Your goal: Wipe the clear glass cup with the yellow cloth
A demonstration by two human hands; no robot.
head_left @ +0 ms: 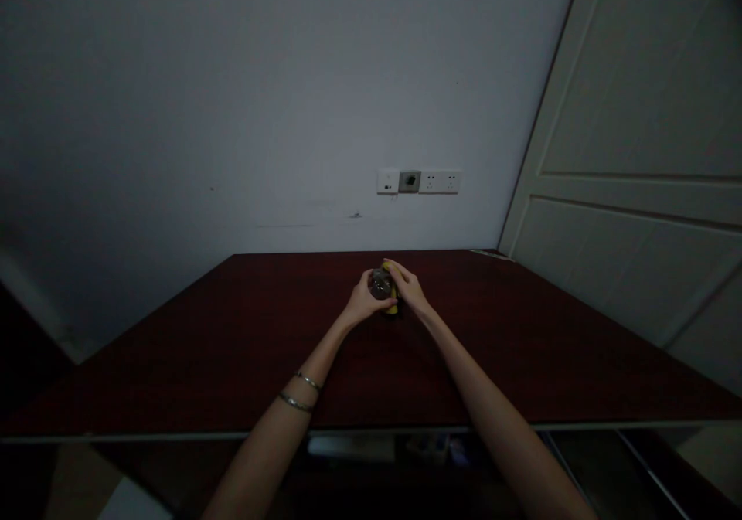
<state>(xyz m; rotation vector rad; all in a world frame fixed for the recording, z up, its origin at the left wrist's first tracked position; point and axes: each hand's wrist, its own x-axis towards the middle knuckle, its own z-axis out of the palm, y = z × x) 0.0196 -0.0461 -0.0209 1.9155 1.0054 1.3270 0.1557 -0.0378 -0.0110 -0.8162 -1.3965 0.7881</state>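
Note:
Both hands meet over the middle of the dark red table [260,334]. My left hand [364,297] curls around a clear, shiny, round object [380,283] that looks like a glass or jar; its exact kind is too small to make out. Against its right side is a yellow piece [393,307], perhaps a cloth or sponge, with my right hand [408,285] closed on it. The right fingers cover much of the yellow piece. Two bangles [297,402] circle my left forearm.
A pale wall [290,118] rises behind the table, with a row of sockets [429,181] on it. To the right stands a white panelled door [626,149]. Below the table's front edge, a dark shelf space holds a pale box-like item [351,447] and other dim things.

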